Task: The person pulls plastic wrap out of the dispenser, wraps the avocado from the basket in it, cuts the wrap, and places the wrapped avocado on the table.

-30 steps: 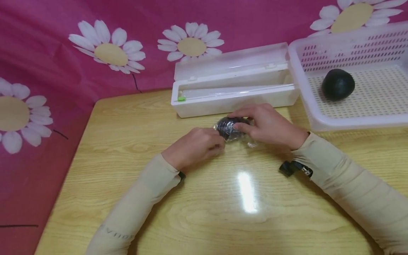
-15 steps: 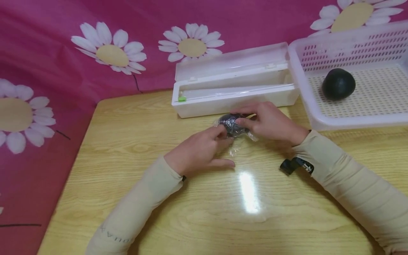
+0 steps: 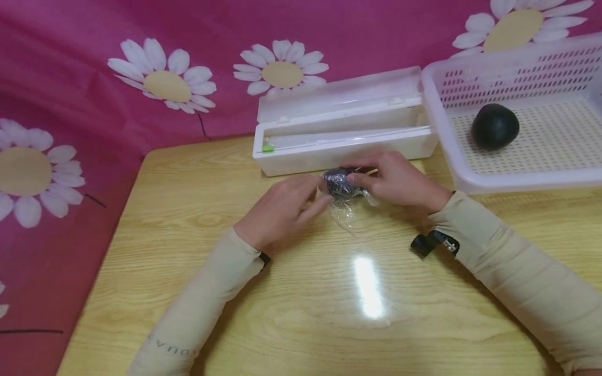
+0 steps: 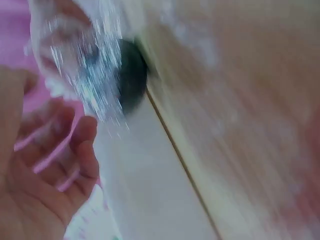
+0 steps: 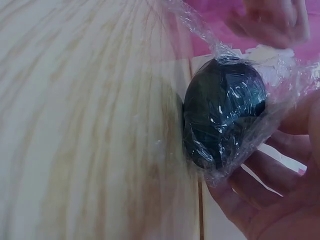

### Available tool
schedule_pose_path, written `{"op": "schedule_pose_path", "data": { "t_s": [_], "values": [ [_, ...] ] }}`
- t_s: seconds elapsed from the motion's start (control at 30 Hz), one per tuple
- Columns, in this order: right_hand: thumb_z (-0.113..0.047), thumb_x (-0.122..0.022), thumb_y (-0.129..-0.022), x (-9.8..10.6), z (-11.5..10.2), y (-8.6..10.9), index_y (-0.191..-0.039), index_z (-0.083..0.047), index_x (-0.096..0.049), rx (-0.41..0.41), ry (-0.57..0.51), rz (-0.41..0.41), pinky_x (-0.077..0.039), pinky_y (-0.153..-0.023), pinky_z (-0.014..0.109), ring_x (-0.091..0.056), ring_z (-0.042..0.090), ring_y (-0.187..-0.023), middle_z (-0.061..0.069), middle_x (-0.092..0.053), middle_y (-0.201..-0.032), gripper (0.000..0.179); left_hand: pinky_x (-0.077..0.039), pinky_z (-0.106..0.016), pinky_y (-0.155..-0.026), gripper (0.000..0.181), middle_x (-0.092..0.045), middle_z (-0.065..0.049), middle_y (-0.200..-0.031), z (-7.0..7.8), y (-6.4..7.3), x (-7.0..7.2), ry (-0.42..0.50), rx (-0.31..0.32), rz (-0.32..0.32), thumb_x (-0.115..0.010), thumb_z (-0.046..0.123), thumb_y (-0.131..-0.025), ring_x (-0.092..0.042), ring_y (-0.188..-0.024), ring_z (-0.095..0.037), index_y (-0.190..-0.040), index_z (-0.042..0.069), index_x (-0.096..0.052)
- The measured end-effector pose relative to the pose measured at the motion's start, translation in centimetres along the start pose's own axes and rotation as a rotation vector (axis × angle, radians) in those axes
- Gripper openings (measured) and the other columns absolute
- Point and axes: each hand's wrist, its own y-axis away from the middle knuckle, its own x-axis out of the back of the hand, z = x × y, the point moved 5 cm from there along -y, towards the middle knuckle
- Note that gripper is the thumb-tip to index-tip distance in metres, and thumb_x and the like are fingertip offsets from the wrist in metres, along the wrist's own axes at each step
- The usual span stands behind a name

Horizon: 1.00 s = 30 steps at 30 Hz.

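A dark, rounded object (image 5: 222, 107), apparently resting on the table (image 3: 282, 303), is wrapped in crinkled clear film (image 3: 342, 211).

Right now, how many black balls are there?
2. The wrapped ball, in clear film, is in the right hand, in front of the long white box. The other ball sits in the basket. More could hide in the box's unseen part.

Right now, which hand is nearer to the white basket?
The right. The right hand grips the plastic-wrapped dark object, to the left of the white basket; the left hand is farther off, on that object's other side.
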Motion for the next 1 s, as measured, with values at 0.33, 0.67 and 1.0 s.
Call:
{"op": "schedule_pose_path", "data": {
  "t_s": [0.33, 0.67, 1.0],
  "values": [
    [-0.029, -0.063, -0.094, 0.1, 0.0, -0.3, -0.127, -0.024, -0.065, -0.031, -0.006, -0.003, -0.049, -0.090, 0.037, -0.062, 0.015, -0.101, -0.001, -0.070, -0.122, 0.034, -0.055, -0.032, -0.086, 0.061, -0.059, -0.006, -0.118, -3.1, -1.7, -1.0, 0.246, 0.269, 0.012, -0.071, 0.043, -0.087, -0.061, -0.099, -0.016, -0.131, 0.013, -0.041],
    [-0.022, -0.063, -0.094, 0.2, -0.1, -0.5, -0.126, -0.019, -0.067, -0.011, -0.022, 0.032, -0.051, -0.095, 0.041, -0.066, 0.019, -0.108, 0.003, -0.070, -0.122, 0.031, -0.057, -0.039, -0.084, 0.082, -0.062, -0.008, -0.113, -1.2, -3.4, -1.9, -0.046, 0.208, 0.040, -0.073, 0.055, -0.079, -0.064, -0.097, -0.021, -0.138, 0.011, -0.035],
    [-0.023, -0.053, -0.100, -0.3, 0.1, -0.3, -0.136, -0.023, -0.058, 0.062, -0.026, 0.025, -0.051, -0.094, 0.037, -0.063, 0.013, -0.102, 0.001, -0.066, -0.130, 0.036, -0.054, -0.037, -0.064, 0.062, -0.064, -0.007, -0.092, -0.5, -4.2, -2.2, -0.254, 0.120, 0.048, -0.066, 0.055, -0.084, -0.063, -0.074, -0.022, -0.126, 0.016, -0.044]
  ]
}}
